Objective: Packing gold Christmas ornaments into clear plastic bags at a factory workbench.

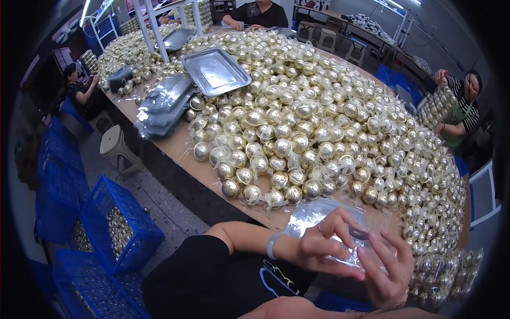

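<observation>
At the near edge of the bench, the left hand and right hand meet, fingers bent, at a small dark piece, its long axis roughly left to right; I cannot tell which hand grips it. It looks light and stiff, best pinched by its ends. Beneath lies a clear bag, likely limp and slippery; balls heap beyond.
</observation>
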### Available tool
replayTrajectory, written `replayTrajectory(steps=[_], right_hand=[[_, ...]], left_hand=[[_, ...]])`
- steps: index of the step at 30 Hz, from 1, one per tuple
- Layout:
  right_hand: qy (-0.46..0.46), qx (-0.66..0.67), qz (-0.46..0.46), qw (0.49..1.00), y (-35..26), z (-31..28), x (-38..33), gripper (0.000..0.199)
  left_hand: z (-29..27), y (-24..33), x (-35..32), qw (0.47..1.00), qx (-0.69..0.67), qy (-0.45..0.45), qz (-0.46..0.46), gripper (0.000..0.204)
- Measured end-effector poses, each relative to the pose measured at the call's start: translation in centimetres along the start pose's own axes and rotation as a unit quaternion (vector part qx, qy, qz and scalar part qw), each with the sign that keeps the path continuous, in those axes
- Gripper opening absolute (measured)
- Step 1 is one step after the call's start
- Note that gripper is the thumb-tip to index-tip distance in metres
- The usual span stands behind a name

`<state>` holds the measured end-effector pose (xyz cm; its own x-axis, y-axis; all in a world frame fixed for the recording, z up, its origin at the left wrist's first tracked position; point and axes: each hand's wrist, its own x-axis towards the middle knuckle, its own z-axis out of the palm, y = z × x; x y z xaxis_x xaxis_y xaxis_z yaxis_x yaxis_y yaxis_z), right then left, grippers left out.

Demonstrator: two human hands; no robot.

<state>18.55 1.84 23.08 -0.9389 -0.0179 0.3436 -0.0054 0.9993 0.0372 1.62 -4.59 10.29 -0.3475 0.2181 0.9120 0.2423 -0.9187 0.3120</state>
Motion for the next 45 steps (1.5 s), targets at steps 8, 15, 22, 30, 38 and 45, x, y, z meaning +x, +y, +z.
replayTrajectory(steps=[8, 15, 22, 30, 38, 45], right_hand=[[-0.257, 0.425, -0.037, 0.867, 12.0, 13.5, 6.0, 0.037], [-0.209, 0.402, 0.021, 0.891, 15.2, 21.9, 21.3, 0.029], [-0.068, 0.026, 0.138, 0.988, 16.8, 35.5, 39.7, 0.071], [0.080, 0.012, 0.106, 0.991, 16.0, 37.5, 41.0, 0.047], [0.051, 0.553, 0.313, 0.770, 17.1, 14.1, 14.1, 0.071], [0.312, 0.698, 0.436, 0.475, 9.3, 11.6, -7.5, 0.063]], left_hand=[[-0.2, -1.3, -12.0, 0.856, 0.067, 0.192, -0.476, 0.038], [-8.6, 0.3, -10.5, 0.873, 0.312, -0.036, -0.373, 0.058], [-32.1, -15.8, 10.8, 0.693, 0.671, -0.094, -0.245, 0.041], [-41.6, -24.4, 10.0, 0.444, 0.802, -0.369, -0.150, 0.050], [-24.7, -17.4, 9.6, 0.791, 0.448, -0.341, -0.240, 0.054], [-3.4, -17.4, 1.0, 0.727, 0.338, -0.561, -0.206, 0.044]])
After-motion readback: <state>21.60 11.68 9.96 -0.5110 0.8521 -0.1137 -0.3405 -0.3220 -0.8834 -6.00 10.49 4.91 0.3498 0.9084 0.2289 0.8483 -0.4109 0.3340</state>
